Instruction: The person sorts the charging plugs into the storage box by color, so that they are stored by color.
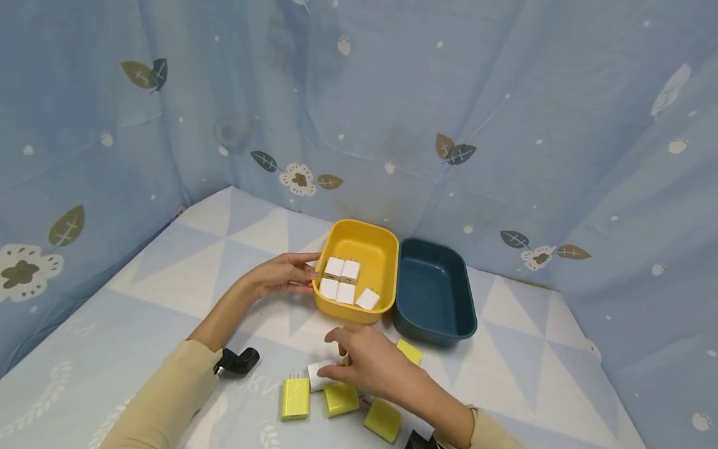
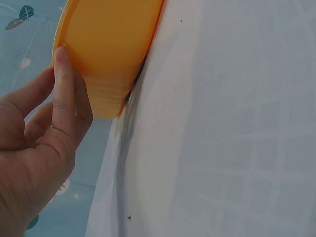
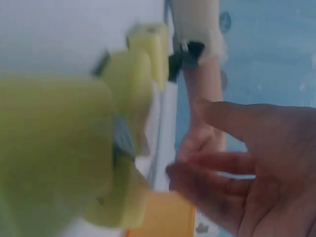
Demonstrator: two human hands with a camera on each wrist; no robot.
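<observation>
My left hand [image 1: 283,273] touches the outer left wall of the yellow box [image 1: 343,312]; in the left wrist view, the fingertips of that hand [image 2: 54,116] lie against the yellow wall [image 2: 103,49] near its rim. White plug adapters [image 1: 368,299] lie inside this box. In front of it my right hand [image 1: 376,362] hovers over a white adapter [image 1: 321,376] among several yellow ones [image 1: 340,399], thumb and index finger apart. Nothing shows between thumb and fingers of the right hand [image 3: 247,163] in the right wrist view, where blurred yellow adapters [image 3: 49,148] stand beside it.
A dark blue box [image 1: 434,293] stands against the right side of the yellow one. One yellow adapter [image 1: 295,398] lies at the left of the group, another [image 1: 383,420] towards the front. Blue patterned cloth [image 1: 392,93] hangs behind the table [image 1: 224,312].
</observation>
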